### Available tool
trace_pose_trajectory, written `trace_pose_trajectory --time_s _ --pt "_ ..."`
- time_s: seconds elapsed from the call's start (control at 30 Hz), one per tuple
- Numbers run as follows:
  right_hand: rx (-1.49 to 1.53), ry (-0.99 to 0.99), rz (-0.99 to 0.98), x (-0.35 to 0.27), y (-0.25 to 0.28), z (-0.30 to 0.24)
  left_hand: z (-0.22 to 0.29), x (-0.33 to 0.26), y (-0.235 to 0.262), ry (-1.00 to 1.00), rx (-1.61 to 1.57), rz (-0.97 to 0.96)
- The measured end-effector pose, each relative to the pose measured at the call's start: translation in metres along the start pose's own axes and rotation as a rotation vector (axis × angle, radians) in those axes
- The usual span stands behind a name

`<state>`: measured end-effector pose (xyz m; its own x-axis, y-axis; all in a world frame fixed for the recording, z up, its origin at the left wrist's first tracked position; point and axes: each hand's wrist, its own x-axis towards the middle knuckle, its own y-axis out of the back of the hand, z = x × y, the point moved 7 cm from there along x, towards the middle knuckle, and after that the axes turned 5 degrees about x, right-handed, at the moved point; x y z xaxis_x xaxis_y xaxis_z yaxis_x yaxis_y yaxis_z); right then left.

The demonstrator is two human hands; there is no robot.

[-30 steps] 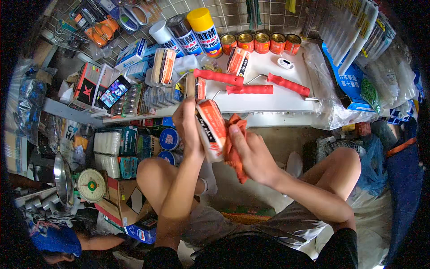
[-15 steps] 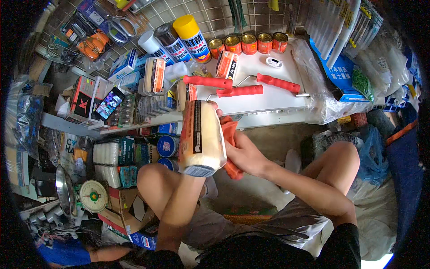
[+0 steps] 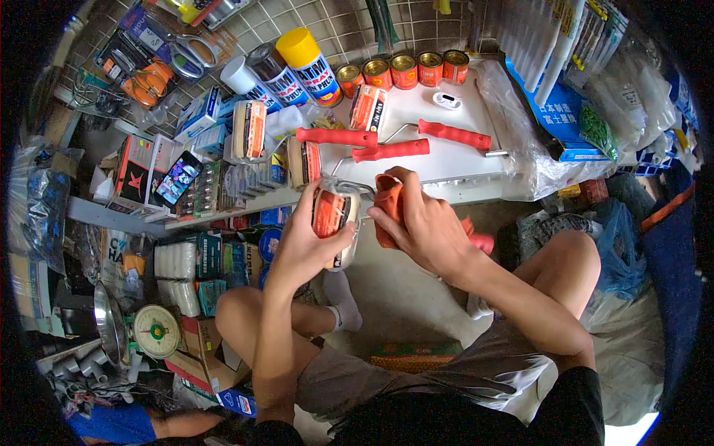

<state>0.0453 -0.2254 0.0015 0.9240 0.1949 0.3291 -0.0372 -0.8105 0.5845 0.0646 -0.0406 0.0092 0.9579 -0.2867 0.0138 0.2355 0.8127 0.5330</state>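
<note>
Both forearms rise from the lower edge and meet above the bent knees. The left hand [image 3: 305, 241] is raised with its wrist bent back, fingers curled round the wrapped paint roller [image 3: 333, 215], thumb across its lower side. The right hand [image 3: 424, 223] sits just right of that roller, knuckles up, fingers folded down over an orange handle [image 3: 388, 204], its forearm slanting down to the right over the thigh.

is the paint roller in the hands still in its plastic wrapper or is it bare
Wrapped. The paint roller in the left hand shows glossy clear film and an orange printed label around its sleeve. The right hand grips its orange handle.
</note>
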Motion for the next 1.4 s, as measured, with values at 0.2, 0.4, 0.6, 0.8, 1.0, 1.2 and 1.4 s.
trace_pose_trajectory --time_s 0.2,0.4,0.6,0.8,1.0,1.2,1.4 --pt "0.278 -0.182 -0.053 0.003 0.002 0.018 0.029 -0.008 -0.006 -0.193 0.088 0.071" --pt "0.516 0.128 0.021 0.012 0.014 -0.012 0.076 -0.024 -0.001 -0.476 0.465 0.216" --pt "0.762 -0.051 0.044 0.010 0.010 -0.018 0.092 -0.026 0.016 -0.597 0.687 0.307" --pt "1.192 -0.422 0.041 0.010 -0.007 0.007 0.098 -0.029 0.005 -0.741 0.969 0.415" --pt "1.097 -0.390 -0.082 0.018 -0.024 -0.006 0.095 -0.029 0.006 -0.726 0.982 0.692" --pt "0.942 -0.434 -0.047 0.015 -0.028 -0.011 0.095 -0.029 0.012 -0.697 0.964 0.877" --pt "0.985 -0.151 0.143 -0.001 -0.028 -0.043 0.075 -0.005 0.028 -0.266 1.015 0.752"
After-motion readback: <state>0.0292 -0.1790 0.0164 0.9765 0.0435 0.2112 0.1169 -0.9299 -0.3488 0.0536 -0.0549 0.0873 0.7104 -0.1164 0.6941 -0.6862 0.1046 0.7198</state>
